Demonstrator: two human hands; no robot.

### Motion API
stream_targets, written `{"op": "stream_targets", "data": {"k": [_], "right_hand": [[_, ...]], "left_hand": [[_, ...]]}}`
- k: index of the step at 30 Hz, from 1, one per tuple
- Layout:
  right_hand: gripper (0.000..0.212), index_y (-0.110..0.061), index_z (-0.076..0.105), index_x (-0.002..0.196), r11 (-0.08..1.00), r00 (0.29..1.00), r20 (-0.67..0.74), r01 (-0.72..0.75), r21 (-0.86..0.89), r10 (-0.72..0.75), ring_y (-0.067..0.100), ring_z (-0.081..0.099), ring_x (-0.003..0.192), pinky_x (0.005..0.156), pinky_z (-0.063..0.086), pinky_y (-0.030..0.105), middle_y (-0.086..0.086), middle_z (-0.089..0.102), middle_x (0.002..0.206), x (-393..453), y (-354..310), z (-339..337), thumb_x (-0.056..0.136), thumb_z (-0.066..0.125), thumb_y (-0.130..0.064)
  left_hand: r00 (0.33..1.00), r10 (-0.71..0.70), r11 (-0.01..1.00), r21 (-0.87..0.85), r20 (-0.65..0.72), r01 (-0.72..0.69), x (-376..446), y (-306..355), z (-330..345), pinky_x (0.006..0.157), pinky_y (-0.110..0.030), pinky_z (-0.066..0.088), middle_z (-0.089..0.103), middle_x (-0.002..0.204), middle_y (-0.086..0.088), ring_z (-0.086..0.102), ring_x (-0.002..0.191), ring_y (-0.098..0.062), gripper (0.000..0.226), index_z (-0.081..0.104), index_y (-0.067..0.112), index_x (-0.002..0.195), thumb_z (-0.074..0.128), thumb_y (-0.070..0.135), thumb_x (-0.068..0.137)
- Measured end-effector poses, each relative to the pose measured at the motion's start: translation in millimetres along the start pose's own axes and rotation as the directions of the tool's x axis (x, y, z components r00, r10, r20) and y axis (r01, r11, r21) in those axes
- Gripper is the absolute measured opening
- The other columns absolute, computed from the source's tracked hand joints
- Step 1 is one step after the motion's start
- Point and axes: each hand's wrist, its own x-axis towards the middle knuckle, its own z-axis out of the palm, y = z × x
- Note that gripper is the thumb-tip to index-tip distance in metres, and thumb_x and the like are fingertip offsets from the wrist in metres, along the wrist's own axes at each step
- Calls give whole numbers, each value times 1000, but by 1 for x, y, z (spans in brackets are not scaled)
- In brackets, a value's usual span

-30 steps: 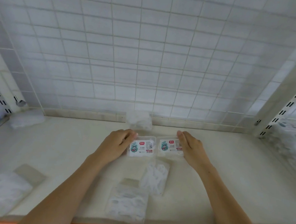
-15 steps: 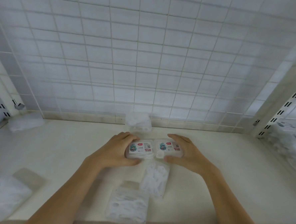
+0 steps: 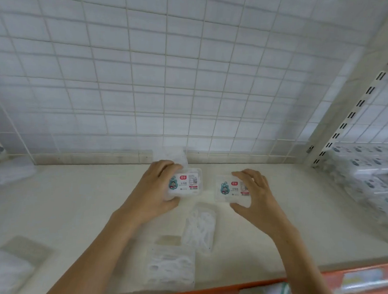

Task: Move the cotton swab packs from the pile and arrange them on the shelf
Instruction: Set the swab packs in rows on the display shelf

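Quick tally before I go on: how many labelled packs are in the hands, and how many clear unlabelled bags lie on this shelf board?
Labelled packs held: 2, one in the left hand at, one in the right hand at
Clear bags on the shelf: 5, at
Total: 7

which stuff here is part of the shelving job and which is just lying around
Job: left pack held by left hand; right pack held by right hand; shelf.

Lying about: clear bags; wire grid.
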Motion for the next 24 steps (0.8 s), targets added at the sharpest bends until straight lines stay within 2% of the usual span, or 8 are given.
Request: {"op": "stream_targets", "data": {"k": [3,6,10,14,19,22,24], "right_hand": [[69,-13,50,128,997,993,-116,-45,-68,37,9,33,109,88,35,22,4,46,122,-33,0,-21,67,79,-12],[70,-10,50,128,985,978,-180,-129,-116,106,10,35,105,87,34,23,5,49,118,-72,2,-49,65,81,-16],[71,-12,48,131,961,939,-254,-262,-87,233,8,36,105,89,32,24,-4,44,117,-132,-1,-80,68,80,-21],[71,-12,47,130,933,905,-289,-349,-91,311,11,39,109,91,36,25,0,46,122,-196,7,-106,69,79,-26],[68,-7,51,125,887,851,-342,-452,-91,399,18,45,107,87,36,23,6,50,121,-283,25,-148,66,82,-19],[68,-10,51,126,850,804,-371,-522,-68,464,13,44,105,86,36,20,3,50,120,-341,34,-173,66,82,-19],[69,-13,51,127,824,769,-391,-565,-45,506,12,45,109,88,33,15,2,50,123,-380,41,-186,66,82,-20]], "left_hand": [[1000,30,992,-120,-8,-31,5,21,-6,93,-10,28,31,122,10,33,113,-2,69,41,21,128,68,28,66],[990,129,982,-148,49,-120,13,50,-12,91,2,22,31,118,13,32,111,0,71,44,18,130,76,24,67],[970,227,957,-203,87,-206,16,101,-8,92,3,18,32,115,17,34,110,1,70,45,18,131,66,38,67],[944,301,924,-287,139,-253,10,155,25,93,2,21,37,117,11,38,109,-1,72,47,14,129,57,47,66],[912,355,873,-424,207,-243,-9,235,85,91,0,27,44,115,3,41,106,-1,70,52,9,122,57,45,62],[892,375,849,-481,254,-220,-31,287,122,91,-3,30,43,115,3,39,105,2,71,52,9,122,62,41,59],[878,393,836,-504,272,-217,-47,320,145,89,4,23,43,117,4,34,106,6,71,52,8,122,65,39,59]]}}
